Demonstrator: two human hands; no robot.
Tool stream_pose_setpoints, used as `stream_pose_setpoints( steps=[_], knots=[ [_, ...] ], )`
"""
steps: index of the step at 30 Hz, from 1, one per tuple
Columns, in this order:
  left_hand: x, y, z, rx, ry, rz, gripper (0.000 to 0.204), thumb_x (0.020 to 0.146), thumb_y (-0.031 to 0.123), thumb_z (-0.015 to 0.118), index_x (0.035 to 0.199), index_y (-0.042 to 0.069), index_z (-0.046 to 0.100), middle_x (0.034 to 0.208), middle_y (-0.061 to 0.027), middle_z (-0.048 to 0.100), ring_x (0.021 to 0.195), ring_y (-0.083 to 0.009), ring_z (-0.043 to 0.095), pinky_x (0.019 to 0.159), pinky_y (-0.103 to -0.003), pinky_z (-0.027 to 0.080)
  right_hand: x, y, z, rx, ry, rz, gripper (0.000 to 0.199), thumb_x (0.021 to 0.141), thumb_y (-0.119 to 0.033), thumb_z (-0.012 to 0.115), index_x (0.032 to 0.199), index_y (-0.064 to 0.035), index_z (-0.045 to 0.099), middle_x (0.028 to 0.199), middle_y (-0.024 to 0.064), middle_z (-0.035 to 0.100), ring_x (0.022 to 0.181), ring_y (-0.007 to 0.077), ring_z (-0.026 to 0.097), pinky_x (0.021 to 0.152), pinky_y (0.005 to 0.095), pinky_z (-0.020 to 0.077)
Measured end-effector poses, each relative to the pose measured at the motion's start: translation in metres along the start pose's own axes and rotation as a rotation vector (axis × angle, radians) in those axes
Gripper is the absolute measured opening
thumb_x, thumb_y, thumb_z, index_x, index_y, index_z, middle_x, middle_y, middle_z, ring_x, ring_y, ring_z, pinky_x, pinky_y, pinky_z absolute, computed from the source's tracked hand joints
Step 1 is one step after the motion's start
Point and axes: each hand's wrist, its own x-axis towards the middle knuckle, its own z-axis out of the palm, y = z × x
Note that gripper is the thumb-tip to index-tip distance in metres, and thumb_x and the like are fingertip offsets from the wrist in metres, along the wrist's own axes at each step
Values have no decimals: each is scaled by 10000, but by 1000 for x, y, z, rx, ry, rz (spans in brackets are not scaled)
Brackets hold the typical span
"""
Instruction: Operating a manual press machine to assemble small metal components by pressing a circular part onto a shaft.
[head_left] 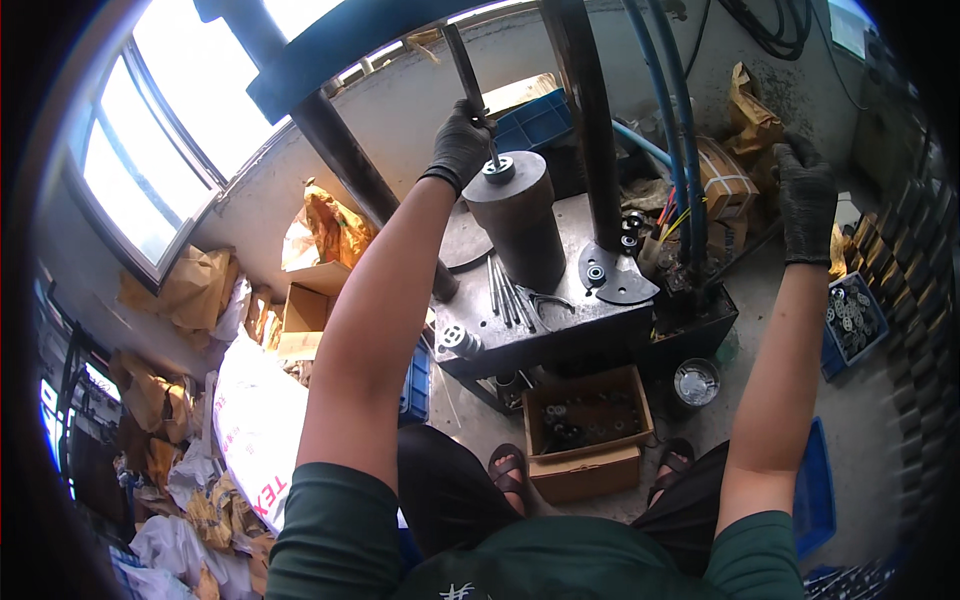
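Observation:
My left hand [460,142], in a dark glove, is closed around the upper part of a thin metal rod [494,152]. The rod's lower end stands in a small ring-shaped part [498,170] on top of a thick steel cylinder [520,215]. That cylinder rises from the metal bed [575,225] of a press, under a dark vertical bar [463,68]. Out to the right, my right hand [806,200], also gloved, is raised with its fingers curled; what they grip, if anything, is hidden. Several loose metal rods [508,295] lie before the cylinder.
Dark posts [590,120] and blue hoses [680,120] flank the cylinder. A fan-shaped plate [622,278] and stacked round parts [458,340] sit on the bed. Below stands a cardboard box [588,455] of parts; a blue crate [855,320] of metal pieces is rightward.

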Motion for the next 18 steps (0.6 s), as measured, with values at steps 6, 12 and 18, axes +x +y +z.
stream_pose_setpoints(
  steps=[6,12,18],
  knots=[
    [-9,-12,3,-120,114,92,282,948,113,691,1189,50,557,872,-138,698,752,-213,710,649,-346,581,0,-5,-19,-96,-252,16,333,933,-219,671,1198,-24,722,1136,147,753,1034,231,712,926,325,518],
    [-5,-8,1,-81,91,18,290,947,131,703,1192,60,566,858,-124,704,731,-205,711,647,-346,589,-3,-11,-23,-293,-379,-20,324,924,-189,664,1190,-10,711,1109,169,746,1043,277,713,935,358,528],
    [-19,-14,13,-81,177,54,306,940,171,721,1198,67,592,889,-118,738,735,-203,712,672,-360,585,-43,-39,-58,-537,-594,-75,310,929,-173,642,1189,-17,707,1111,188,741,1068,307,710,944,381,538]
  ],
)
